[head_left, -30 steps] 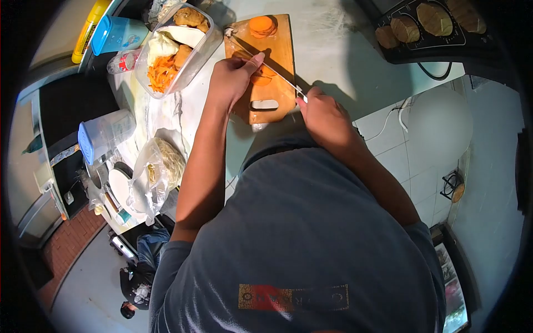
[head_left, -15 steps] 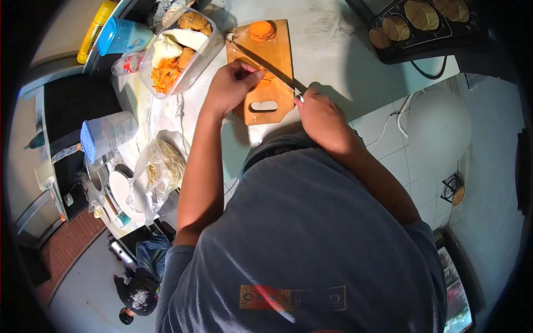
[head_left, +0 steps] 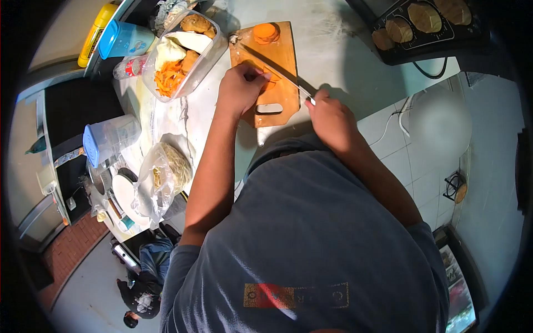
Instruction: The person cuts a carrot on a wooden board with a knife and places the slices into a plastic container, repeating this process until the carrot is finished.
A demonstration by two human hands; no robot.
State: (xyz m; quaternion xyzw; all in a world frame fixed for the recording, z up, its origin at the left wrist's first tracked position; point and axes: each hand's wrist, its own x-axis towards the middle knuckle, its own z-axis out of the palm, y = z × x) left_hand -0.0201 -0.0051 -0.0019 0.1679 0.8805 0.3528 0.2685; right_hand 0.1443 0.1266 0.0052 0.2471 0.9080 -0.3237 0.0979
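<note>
My right hand [head_left: 333,116] is wrapped round the handle of a knife [head_left: 277,70]. Its long blade slants across a wooden cutting board [head_left: 287,53], tip toward the far left corner. On the near side of the blade, my left hand [head_left: 243,89] pinches orange carrot [head_left: 270,84] against the board; the fingers hide much of it. Round carrot slices [head_left: 266,33] lie stacked at the board's far end. Left of the board stands a clear plastic container [head_left: 206,62] with shredded carrot [head_left: 169,77], brown potato-like pieces [head_left: 195,23] and pale white pieces [head_left: 168,51].
On the left are a blue-lidded tub [head_left: 114,139], a blue-topped container [head_left: 125,40], a plastic bag [head_left: 161,175] and a white plate [head_left: 126,197]. A black appliance [head_left: 388,53] with dials stands far right. Another person [head_left: 141,291] is at lower left.
My right hand and the knife have slid a little to the right and toward me relative to the board. My left hand stays on the carrot. The whole view has shifted slightly.
</note>
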